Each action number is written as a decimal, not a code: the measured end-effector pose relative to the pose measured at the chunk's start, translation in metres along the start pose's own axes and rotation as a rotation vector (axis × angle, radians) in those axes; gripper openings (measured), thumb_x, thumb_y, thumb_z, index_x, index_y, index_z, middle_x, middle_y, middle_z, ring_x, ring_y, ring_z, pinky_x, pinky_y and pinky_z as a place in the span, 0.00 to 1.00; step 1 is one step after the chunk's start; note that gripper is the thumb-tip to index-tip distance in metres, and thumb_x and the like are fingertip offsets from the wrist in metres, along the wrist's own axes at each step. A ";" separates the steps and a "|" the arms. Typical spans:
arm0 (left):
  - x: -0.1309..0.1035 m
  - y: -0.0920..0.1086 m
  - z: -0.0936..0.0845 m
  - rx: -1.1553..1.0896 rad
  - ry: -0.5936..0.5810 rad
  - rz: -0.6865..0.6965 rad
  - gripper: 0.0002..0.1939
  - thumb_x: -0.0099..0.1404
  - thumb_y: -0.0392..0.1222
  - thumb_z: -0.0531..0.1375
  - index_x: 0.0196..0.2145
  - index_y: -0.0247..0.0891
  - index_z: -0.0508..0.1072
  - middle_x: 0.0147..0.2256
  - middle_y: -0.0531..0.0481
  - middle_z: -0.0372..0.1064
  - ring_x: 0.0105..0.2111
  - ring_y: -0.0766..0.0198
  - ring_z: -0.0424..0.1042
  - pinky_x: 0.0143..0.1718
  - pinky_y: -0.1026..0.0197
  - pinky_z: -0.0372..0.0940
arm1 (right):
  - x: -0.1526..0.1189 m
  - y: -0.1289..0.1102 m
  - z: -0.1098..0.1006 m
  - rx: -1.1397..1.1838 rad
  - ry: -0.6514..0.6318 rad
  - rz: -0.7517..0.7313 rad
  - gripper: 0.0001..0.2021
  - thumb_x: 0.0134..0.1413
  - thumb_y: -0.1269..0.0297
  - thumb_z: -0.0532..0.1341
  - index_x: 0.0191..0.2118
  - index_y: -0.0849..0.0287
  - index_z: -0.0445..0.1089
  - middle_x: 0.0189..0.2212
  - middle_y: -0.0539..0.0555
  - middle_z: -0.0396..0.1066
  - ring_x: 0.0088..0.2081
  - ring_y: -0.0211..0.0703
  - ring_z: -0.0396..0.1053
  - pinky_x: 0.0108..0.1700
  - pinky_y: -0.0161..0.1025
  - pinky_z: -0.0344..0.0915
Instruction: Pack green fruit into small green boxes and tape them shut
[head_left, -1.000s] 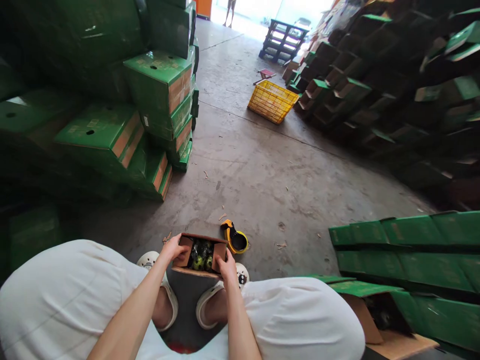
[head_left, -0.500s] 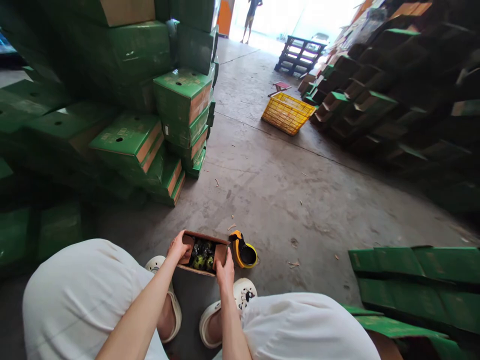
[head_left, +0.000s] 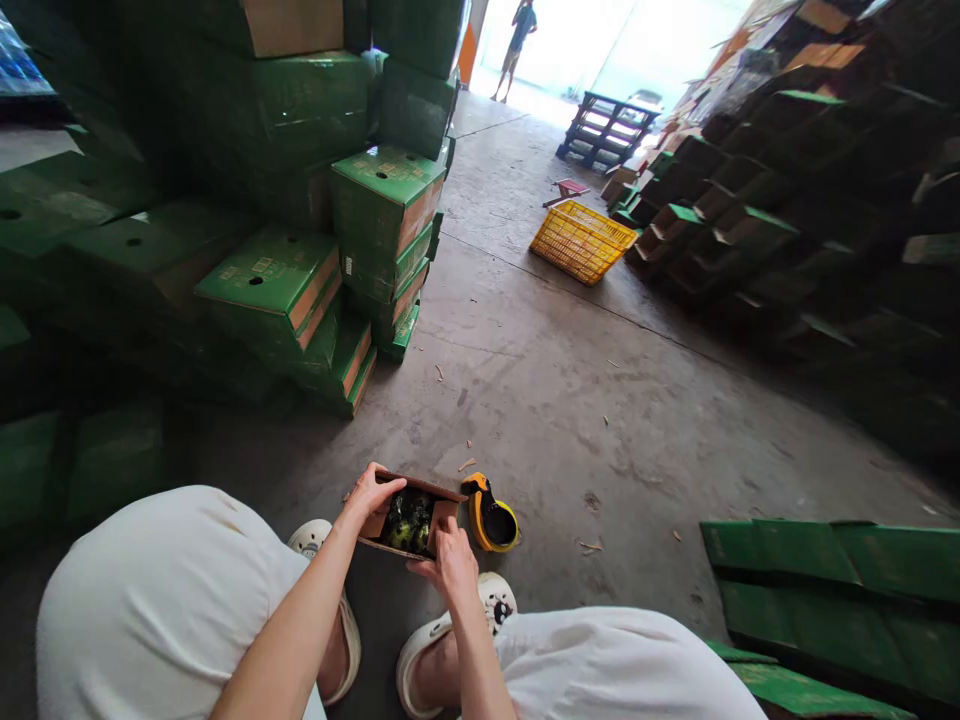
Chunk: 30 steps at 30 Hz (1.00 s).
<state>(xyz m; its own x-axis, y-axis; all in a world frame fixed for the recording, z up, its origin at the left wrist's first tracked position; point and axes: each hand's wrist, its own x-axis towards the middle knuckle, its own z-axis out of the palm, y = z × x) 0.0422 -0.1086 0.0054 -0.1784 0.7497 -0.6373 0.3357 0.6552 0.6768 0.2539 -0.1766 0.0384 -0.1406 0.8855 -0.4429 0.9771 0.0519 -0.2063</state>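
Between my feet and just beyond them is a small open cardboard box (head_left: 424, 487), with dark, shiny wrapping and green round items (head_left: 409, 532) inside. My left hand (head_left: 369, 498) grips the box's left end, its thumb reaching over the far rim. At the right end, my right hand (head_left: 451, 562) has its fingers on the inner flap and its thumb by the near edge. A yellow and black tape dispenser (head_left: 493, 514) lies on the floor right beside the box.
Stacked green boxes (head_left: 388, 200) rise at the left, and more dark stacks (head_left: 810, 220) stand at the right. A yellow crate (head_left: 583, 243), a pallet (head_left: 606, 130) and a standing person (head_left: 517, 48) are farther off. Flat green cartons (head_left: 832, 560) lie at lower right.
My left thumb has moved from inside the box onto its far rim. My right hand has shifted, with its fingers now over the right flap. The view has tilted slightly.
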 end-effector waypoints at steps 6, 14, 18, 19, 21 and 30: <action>-0.006 0.016 -0.012 0.037 0.019 0.056 0.22 0.66 0.64 0.61 0.37 0.40 0.74 0.39 0.48 0.80 0.41 0.57 0.78 0.37 0.63 0.67 | 0.001 0.000 -0.002 0.038 -0.018 0.050 0.17 0.49 0.52 0.75 0.43 0.53 0.78 0.63 0.57 0.68 0.59 0.57 0.69 0.52 0.43 0.69; 0.007 0.036 -0.020 0.275 -0.054 0.130 0.10 0.63 0.48 0.67 0.31 0.39 0.79 0.30 0.50 0.78 0.39 0.56 0.78 0.38 0.63 0.65 | -0.009 -0.007 -0.008 0.052 0.001 0.023 0.16 0.55 0.48 0.72 0.43 0.53 0.78 0.59 0.57 0.71 0.56 0.54 0.69 0.50 0.41 0.68; 0.006 0.043 -0.021 0.420 -0.055 0.175 0.10 0.66 0.49 0.64 0.33 0.40 0.80 0.36 0.46 0.81 0.46 0.51 0.78 0.45 0.59 0.67 | -0.002 -0.006 -0.004 0.024 0.039 0.048 0.12 0.59 0.51 0.70 0.39 0.54 0.78 0.54 0.56 0.74 0.52 0.52 0.71 0.46 0.41 0.67; 0.004 0.044 -0.019 0.455 -0.050 0.187 0.11 0.68 0.50 0.63 0.35 0.41 0.80 0.39 0.45 0.81 0.49 0.49 0.77 0.48 0.58 0.67 | 0.000 -0.006 -0.003 0.017 0.048 0.056 0.11 0.60 0.51 0.69 0.38 0.54 0.78 0.53 0.56 0.74 0.50 0.51 0.72 0.45 0.41 0.66; -0.001 0.043 -0.016 0.518 -0.040 0.200 0.14 0.70 0.51 0.59 0.39 0.42 0.80 0.46 0.41 0.80 0.53 0.47 0.76 0.53 0.54 0.66 | 0.003 -0.006 0.000 0.008 0.078 0.074 0.12 0.62 0.51 0.68 0.37 0.54 0.78 0.52 0.56 0.75 0.49 0.51 0.72 0.45 0.41 0.66; -0.023 0.030 -0.027 0.670 -0.203 0.292 0.40 0.55 0.65 0.71 0.61 0.49 0.70 0.66 0.39 0.61 0.59 0.40 0.73 0.62 0.45 0.63 | 0.002 -0.016 0.014 0.036 0.210 0.140 0.16 0.64 0.46 0.67 0.39 0.56 0.78 0.52 0.61 0.75 0.50 0.53 0.72 0.51 0.43 0.66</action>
<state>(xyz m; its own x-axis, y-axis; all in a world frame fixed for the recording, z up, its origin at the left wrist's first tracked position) 0.0314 -0.1036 0.0497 0.1565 0.8097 -0.5656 0.8449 0.1868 0.5012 0.2360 -0.1818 0.0284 0.0358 0.9595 -0.2793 0.9780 -0.0912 -0.1878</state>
